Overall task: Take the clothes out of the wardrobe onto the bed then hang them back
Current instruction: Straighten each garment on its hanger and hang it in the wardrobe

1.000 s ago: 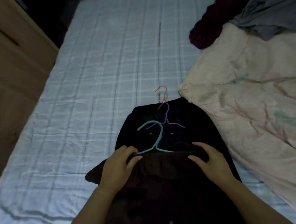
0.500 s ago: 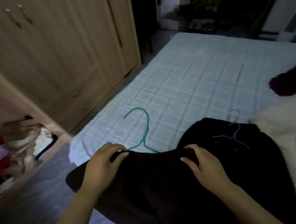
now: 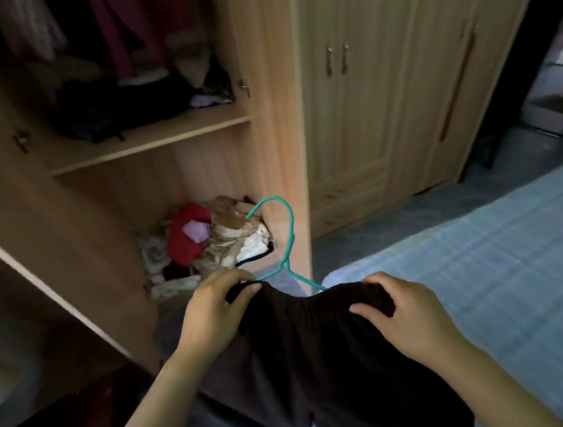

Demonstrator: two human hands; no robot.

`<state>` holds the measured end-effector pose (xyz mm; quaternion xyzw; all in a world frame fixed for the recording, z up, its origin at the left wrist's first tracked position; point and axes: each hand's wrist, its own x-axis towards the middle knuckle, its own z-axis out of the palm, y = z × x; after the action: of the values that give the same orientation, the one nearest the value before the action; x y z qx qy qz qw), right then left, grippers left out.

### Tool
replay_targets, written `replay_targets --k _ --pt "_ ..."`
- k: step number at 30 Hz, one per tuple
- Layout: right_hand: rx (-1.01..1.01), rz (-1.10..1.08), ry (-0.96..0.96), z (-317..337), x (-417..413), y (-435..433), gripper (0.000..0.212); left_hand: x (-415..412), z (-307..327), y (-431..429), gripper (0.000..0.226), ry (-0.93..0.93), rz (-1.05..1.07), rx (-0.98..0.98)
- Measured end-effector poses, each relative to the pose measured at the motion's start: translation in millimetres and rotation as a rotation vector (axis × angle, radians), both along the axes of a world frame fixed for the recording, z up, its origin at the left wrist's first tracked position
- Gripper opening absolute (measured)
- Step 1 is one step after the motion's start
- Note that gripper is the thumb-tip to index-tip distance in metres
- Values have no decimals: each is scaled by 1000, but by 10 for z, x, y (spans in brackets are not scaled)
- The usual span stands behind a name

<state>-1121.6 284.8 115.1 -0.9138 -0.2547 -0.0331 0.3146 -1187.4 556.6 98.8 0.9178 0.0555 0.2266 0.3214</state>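
A dark brown garment hangs on a teal hanger, whose hook sticks up in front of the wardrobe's upright panel. My left hand grips the garment's left shoulder over the hanger end. At the right shoulder my right hand is closed on the fabric. Both hold it above the floor, between the bed and the open wardrobe. Dark red and pale clothes hang in the wardrobe's upper part; the rail is out of view.
A pile of red, beige and white clothes lies in the wardrobe's lower compartment. Dark items sit on the shelf. An open wardrobe door stands at the left. Closed wardrobe doors are to the right.
I have turned from the bed to the open wardrobe. Both hands have lifted the brown garment on the teal hanger off the bed and carried it left.
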Motion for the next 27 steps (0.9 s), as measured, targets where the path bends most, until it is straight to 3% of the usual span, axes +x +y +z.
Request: replay_targets --k 9,12,14,16,19,23,27 --pt "228 -65 -171 346 1437 1239 26 1521 754 1197 33 -143 19 207" --pt "245 1 -214 643 2102 1617 20 2185 1057 1640 42 -170 29 237" --pt "262 92 -185 890 2554 1837 12 2606 1290 1911 40 -198 52 227" --pt "259 172 -188 1135 2966 2039 20 2997 1522 2150 36 -232 65 225" --pt "264 190 -300 1429 3544 2347 11 3525 1874 2470 34 -325 60 226" --pt "365 159 -502 1870 4054 2771 41 4079 2306 2811 6 -451 75 207" --pt "253 128 -834 2410 4454 3117 53 4599 2794 3168 15 -550 70 185"
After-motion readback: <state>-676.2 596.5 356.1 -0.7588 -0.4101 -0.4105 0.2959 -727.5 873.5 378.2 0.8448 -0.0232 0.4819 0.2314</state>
